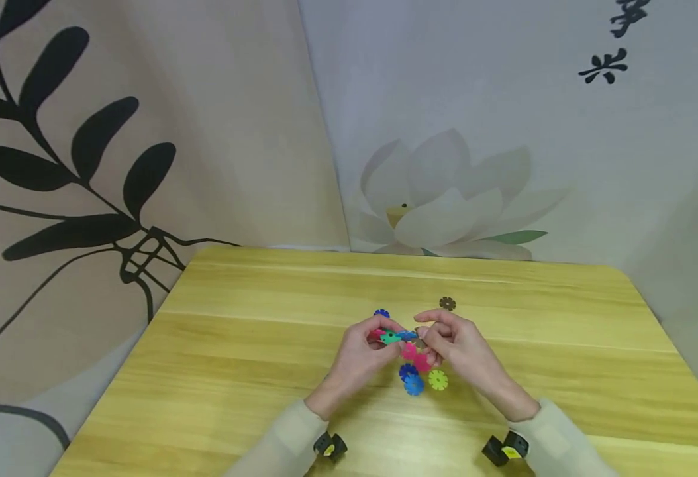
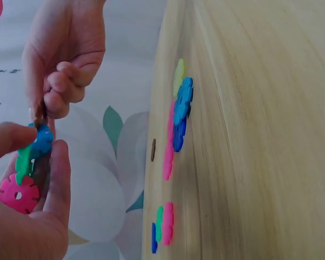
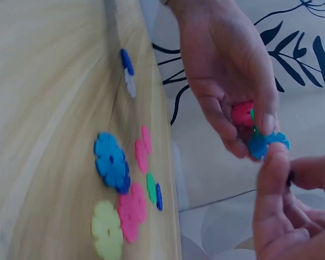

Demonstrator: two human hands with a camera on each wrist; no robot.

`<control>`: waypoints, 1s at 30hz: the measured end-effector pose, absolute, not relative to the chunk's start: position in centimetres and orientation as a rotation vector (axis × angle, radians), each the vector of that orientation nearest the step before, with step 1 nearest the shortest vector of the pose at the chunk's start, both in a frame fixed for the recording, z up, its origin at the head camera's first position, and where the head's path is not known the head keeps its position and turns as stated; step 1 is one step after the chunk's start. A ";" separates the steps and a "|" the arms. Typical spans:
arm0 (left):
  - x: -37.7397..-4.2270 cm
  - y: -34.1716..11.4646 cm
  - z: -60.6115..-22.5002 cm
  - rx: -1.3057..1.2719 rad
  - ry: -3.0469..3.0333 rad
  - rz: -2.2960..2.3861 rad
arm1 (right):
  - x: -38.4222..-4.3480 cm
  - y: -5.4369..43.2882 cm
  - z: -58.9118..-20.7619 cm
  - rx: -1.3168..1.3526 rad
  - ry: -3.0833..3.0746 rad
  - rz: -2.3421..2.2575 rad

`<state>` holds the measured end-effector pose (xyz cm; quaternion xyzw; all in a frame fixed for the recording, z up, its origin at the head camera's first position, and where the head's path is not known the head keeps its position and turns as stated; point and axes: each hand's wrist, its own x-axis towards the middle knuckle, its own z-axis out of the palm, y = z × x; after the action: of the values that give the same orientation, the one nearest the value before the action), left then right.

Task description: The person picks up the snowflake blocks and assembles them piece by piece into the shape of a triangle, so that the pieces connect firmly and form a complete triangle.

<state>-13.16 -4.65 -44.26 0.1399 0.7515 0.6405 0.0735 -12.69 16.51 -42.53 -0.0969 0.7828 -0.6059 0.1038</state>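
Note:
My left hand (image 1: pixel 355 354) grips a short chain of slotted plastic flower discs. In the left wrist view the chain shows a pink disc (image 2: pixel 19 193), a green disc (image 2: pixel 24 162) and a blue disc (image 2: pixel 42 140) joined together. From the other side my right hand (image 1: pixel 471 348) pinches a brown disc (image 2: pixel 40 115) between thumb and forefinger, right at the edge of the blue one. Both hands are raised above the table, thumbs toward each other. Fingers hide much of the brown disc in the right wrist view.
On the wooden table (image 1: pixel 253 344), near the hands, lie a light blue disc (image 1: pixel 413 385), a yellow-green disc (image 1: pixel 438 379), pink discs (image 1: pixel 422 362) and another brown disc (image 1: pixel 447 303). A green disc (image 3: pixel 151 188) and a whitish disc (image 3: pixel 130 83) also lie there. A printed cloth (image 1: pixel 253 132) hangs behind.

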 end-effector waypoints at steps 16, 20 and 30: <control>-13.2 -6.1 -44.0 0.327 2.309 1.907 | -15.3 20.4 -43.3 -0.476 2.892 -1.225; -13.1 -6.2 -43.8 0.320 2.328 1.888 | -17.0 21.6 -43.6 -0.535 2.942 -1.113; -13.1 -6.1 -43.6 0.301 2.331 1.886 | -20.3 22.7 -45.1 -0.714 2.955 -0.808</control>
<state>-13.10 -6.11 -43.63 0.0996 0.7719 0.6247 0.0639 -20.30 22.65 -45.13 -0.2272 0.9394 -0.2569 -0.0018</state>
